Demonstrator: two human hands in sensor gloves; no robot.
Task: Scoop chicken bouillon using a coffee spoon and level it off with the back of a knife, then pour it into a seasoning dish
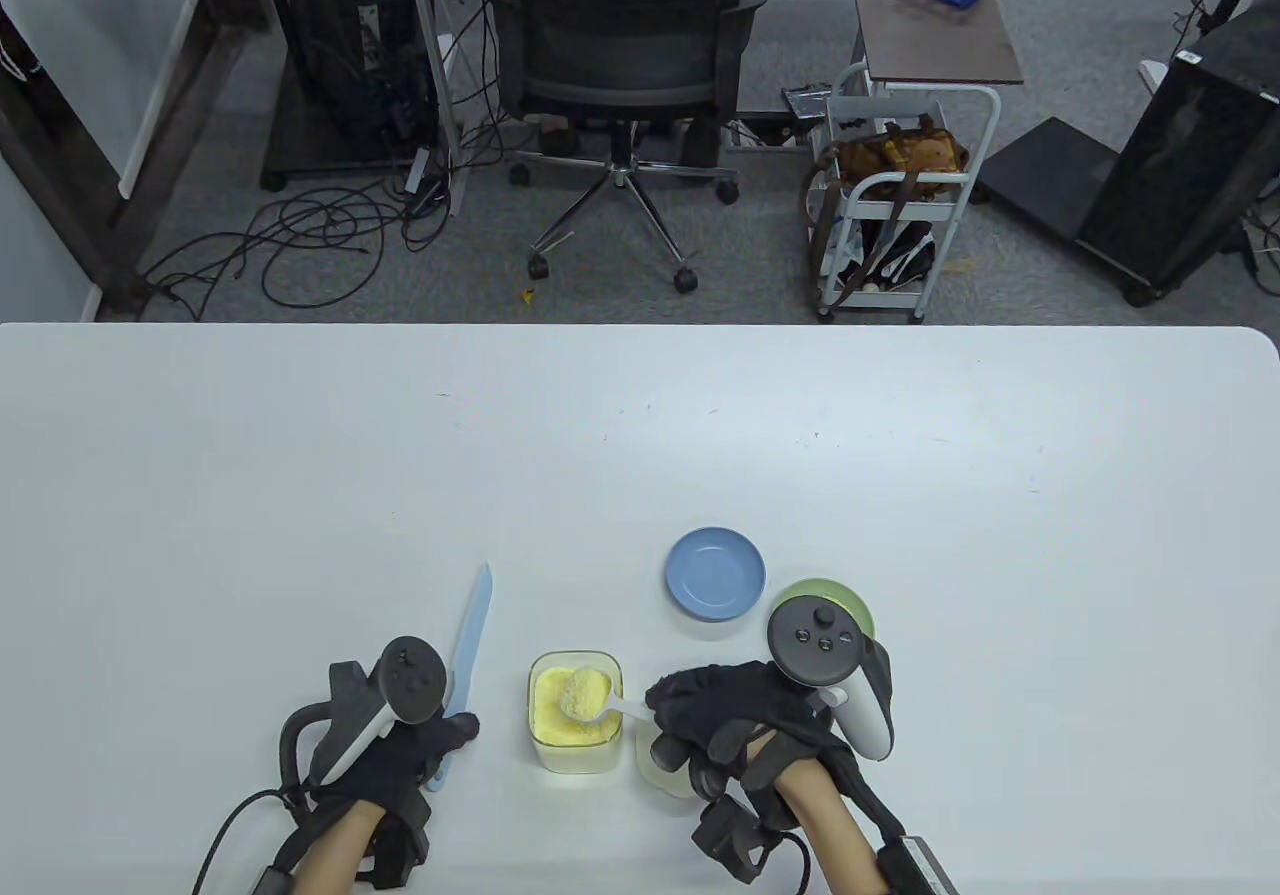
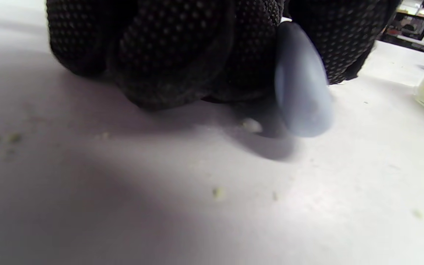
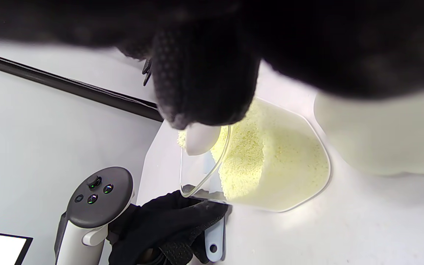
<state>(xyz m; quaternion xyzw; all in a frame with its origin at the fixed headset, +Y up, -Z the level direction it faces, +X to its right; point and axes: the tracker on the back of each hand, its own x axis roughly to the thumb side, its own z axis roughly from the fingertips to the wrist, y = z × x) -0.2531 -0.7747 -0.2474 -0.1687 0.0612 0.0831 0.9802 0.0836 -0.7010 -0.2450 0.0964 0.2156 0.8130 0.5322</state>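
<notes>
A clear container (image 1: pixel 575 735) of yellow chicken bouillon (image 3: pixel 271 158) stands near the table's front edge. My right hand (image 1: pixel 668 703) pinches the handle of a white coffee spoon (image 1: pixel 625 706), whose bowl holds a heaped mound of bouillon (image 1: pixel 583 692) just above the container. The spoon handle (image 3: pixel 201 139) pokes out below my gloved fingers. My left hand (image 1: pixel 445 735) grips the handle of a light blue knife (image 1: pixel 470 640), left of the container, blade pointing away along the table. The knife's handle end (image 2: pixel 300 92) shows blurred in the left wrist view. An empty blue seasoning dish (image 1: pixel 715 573) sits behind the container.
A green dish (image 1: pixel 800 597) lies right of the blue one, partly hidden by my right tracker. A white round object (image 1: pixel 662 770) sits under my right hand. Bouillon crumbs (image 2: pixel 217 192) dot the table near my left hand.
</notes>
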